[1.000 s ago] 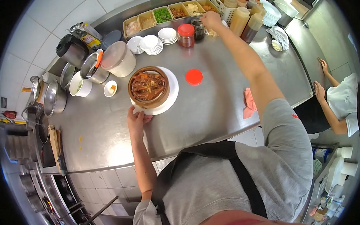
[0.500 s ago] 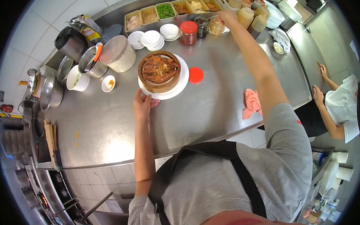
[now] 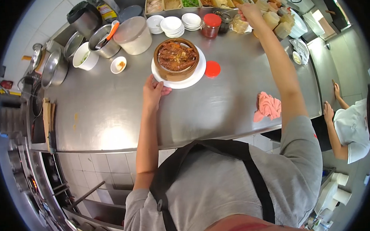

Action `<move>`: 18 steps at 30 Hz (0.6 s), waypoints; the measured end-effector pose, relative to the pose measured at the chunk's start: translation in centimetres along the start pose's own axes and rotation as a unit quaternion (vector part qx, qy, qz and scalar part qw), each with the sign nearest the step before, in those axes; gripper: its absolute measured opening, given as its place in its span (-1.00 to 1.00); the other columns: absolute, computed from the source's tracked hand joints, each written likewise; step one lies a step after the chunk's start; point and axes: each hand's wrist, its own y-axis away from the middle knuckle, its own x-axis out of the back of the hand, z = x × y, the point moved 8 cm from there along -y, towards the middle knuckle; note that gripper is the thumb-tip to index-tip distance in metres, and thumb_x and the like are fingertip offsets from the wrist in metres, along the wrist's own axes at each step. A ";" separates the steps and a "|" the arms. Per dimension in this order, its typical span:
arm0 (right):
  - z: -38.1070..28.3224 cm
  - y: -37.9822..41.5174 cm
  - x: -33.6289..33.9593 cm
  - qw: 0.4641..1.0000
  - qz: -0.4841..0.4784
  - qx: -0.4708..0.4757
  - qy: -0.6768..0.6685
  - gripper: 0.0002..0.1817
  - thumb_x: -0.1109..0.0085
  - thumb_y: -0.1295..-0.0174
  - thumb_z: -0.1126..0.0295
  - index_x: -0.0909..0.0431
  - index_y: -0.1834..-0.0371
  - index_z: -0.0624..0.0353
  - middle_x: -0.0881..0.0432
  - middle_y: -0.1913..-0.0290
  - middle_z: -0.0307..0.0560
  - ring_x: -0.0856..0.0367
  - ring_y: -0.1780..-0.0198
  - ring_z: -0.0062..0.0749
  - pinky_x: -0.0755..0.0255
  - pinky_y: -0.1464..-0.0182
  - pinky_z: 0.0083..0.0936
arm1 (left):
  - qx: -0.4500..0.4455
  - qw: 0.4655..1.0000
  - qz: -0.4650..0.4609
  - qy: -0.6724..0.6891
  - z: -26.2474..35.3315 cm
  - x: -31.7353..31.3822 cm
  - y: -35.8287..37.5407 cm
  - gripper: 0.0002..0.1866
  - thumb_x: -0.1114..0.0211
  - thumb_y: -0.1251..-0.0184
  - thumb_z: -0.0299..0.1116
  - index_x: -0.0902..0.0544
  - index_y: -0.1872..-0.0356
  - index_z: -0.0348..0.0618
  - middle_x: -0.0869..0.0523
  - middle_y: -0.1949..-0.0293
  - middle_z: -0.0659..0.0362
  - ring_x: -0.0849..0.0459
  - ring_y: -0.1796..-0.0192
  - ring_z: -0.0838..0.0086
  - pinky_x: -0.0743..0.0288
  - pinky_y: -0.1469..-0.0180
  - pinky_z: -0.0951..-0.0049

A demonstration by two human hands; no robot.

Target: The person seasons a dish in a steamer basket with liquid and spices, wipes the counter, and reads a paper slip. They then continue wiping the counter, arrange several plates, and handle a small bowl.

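My left hand (image 3: 156, 92) pinches the near-left rim of a white plate (image 3: 200, 76), thumb on top and fingers underneath. On that plate stands a round bamboo steamer (image 3: 176, 76) filled with glossy reddish-brown braised chicken feet (image 3: 177, 56). Far out at the back, my right hand (image 3: 250, 13) is closed around what looks like the thin handle of a spoon (image 3: 231, 10), over an open glass jar (image 3: 239, 27). A dark jar (image 3: 225, 23) and a red-lidded jar (image 3: 211, 26) stand just left of it. A loose red lid (image 3: 212, 69) lies beside the plate.
Small white bowls (image 3: 172, 26) are stacked behind the steamer. A lidded white tub (image 3: 133, 36), metal pots (image 3: 104, 41) and a sauce dish (image 3: 118, 65) stand leftward. Ingredient trays (image 3: 190, 0) line the back. A pink cloth (image 3: 268, 106) lies right; another person (image 3: 350, 126) stands beyond the table's end.
The camera view has shifted, so the table's contents sit higher and further right. My left hand keeps its hold on the plate, and my right hand stays by the jar.
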 end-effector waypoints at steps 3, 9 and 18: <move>-2.5 4.5 -3.9 0.995 -0.093 0.030 -0.022 -0.78 -0.15 -0.12 0.30 -0.55 0.51 0.25 -0.55 0.54 -0.18 -0.47 0.56 -0.60 -0.35 0.60 -0.62 | -0.005 1.000 0.003 -0.005 0.0 0.1 -0.1 -0.54 0.03 -0.27 -0.62 -0.16 -0.20 -0.47 -0.60 0.38 0.02 -0.66 0.45 0.42 -0.58 0.43 0.54; -7.1 17.5 -11.3 0.897 -0.104 0.397 0.164 -0.82 -0.16 -0.16 0.31 -0.53 0.44 0.21 -0.54 0.57 -0.16 -0.53 0.53 -0.50 -0.38 0.51 -0.59 | -0.007 1.000 -0.002 -0.005 -0.1 0.1 -0.2 -0.58 0.02 -0.27 -0.61 -0.22 -0.16 -0.45 -0.61 0.37 0.01 -0.66 0.45 0.42 -0.59 0.41 0.54; -8.7 24.3 -9.8 0.763 -0.024 0.633 0.124 -0.90 -0.24 0.03 0.47 -0.49 0.49 0.14 -0.51 0.48 -0.18 -0.52 0.43 -0.31 -0.44 0.42 -0.46 | -0.014 1.000 0.005 -0.026 0.1 0.1 -0.1 -0.61 0.04 -0.27 -0.62 -0.25 -0.14 -0.43 -0.62 0.36 0.01 -0.67 0.44 0.41 -0.59 0.41 0.54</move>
